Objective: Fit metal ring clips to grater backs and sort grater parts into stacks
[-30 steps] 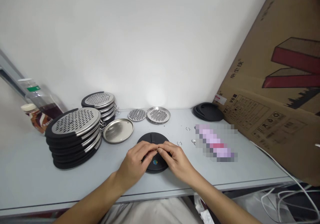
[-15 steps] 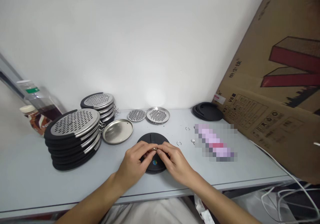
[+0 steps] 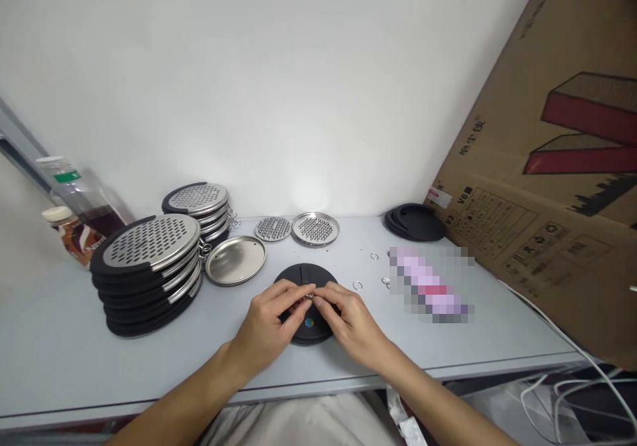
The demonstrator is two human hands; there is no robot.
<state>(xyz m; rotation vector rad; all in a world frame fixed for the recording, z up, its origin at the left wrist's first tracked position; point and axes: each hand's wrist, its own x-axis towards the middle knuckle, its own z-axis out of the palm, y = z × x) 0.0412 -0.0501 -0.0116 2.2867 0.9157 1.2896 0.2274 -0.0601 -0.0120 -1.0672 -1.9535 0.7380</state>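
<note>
My left hand (image 3: pixel 271 313) and my right hand (image 3: pixel 348 316) meet fingertip to fingertip over a round black disc (image 3: pixel 309 334) on the table. Both pinch a small metal ring (image 3: pixel 309 296), largely covered by the fingers. The disc has a small coloured round mark near its front edge and a slot at its back. Right of it lie a loose thin ring (image 3: pixel 357 286) and another ring (image 3: pixel 374 256) farther back.
At left, a stack of round graters with black rims (image 3: pixel 149 287) stands before a second stack (image 3: pixel 196 200). Nearby are a shallow metal lid (image 3: pixel 236 260), a perforated grater plate (image 3: pixel 273 229) and a rimmed one (image 3: pixel 315 229). Bottles (image 3: pixel 72 233), black discs (image 3: pixel 415 222) and a cardboard box (image 3: pixel 537 187) flank these.
My hands keep nearly the same pinch over the black disc, with only slight finger movement. The whole view has shifted a little.
</note>
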